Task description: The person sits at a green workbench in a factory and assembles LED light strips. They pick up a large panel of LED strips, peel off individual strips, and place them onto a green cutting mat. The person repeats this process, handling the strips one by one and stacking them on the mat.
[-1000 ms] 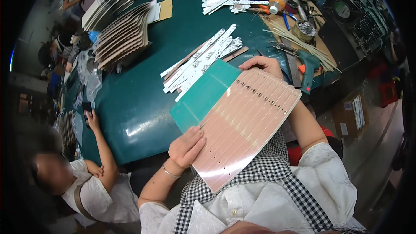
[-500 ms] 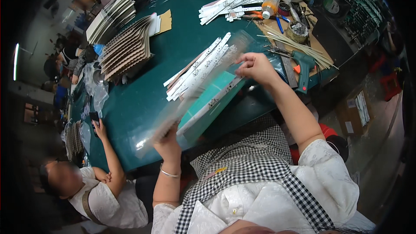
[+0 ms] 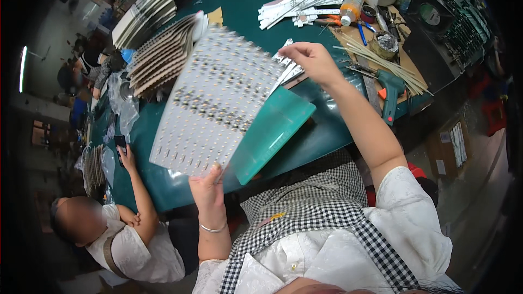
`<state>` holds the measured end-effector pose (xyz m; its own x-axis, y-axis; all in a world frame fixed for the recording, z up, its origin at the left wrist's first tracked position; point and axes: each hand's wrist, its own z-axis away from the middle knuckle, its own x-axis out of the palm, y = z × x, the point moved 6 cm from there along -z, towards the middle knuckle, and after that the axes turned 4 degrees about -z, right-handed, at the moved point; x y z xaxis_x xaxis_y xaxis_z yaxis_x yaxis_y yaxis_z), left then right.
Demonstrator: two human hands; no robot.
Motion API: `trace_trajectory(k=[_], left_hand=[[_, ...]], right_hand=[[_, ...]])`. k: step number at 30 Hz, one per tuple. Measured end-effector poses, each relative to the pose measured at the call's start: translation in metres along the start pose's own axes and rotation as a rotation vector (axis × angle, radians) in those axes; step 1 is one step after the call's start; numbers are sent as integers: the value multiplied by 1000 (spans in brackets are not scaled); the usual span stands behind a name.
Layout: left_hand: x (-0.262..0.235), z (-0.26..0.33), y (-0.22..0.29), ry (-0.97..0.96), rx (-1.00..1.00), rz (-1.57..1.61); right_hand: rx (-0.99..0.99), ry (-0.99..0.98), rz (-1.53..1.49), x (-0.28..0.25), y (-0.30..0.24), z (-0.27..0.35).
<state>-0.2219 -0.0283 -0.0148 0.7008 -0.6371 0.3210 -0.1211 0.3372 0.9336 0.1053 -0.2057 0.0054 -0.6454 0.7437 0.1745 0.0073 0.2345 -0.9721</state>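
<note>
A light grey circuit-board panel, covered in rows of small yellow LEDs and dark parts, is held tilted above the table, its dotted face toward me. My left hand grips its lower corner, thumb on the face. My right hand is closed at its upper right corner, fingertips pinched at the edge. Beside the panel, at the table's near edge, rests a translucent green plastic piece. White strips are partly hidden behind the panel.
Stacks of boards stand at the left. More white strips, an orange bottle, a green glue gun and thin sticks lie at the right. A seated person at the left holds a phone.
The panel, blurred and nearly edge-on before, is now turned with its LED face showing, swung left over the white strips. My right hand has shifted slightly up and left.
</note>
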Motion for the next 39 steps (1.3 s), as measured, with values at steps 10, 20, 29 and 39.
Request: trace_trajectory(k=[10, 20, 29, 39], left_hand=[[8, -4, -3, -151, 70, -135], [5, 4, -4, -19, 282, -362], [38, 35, 6, -142, 925, -807], [9, 26, -1, -67, 819, -631]], right_hand=[[172, -194, 222, -5, 8, 41], [133, -332, 256, -7, 5, 41], [-367, -159, 530, -11, -5, 72], [207, -57, 347, -26, 32, 71]])
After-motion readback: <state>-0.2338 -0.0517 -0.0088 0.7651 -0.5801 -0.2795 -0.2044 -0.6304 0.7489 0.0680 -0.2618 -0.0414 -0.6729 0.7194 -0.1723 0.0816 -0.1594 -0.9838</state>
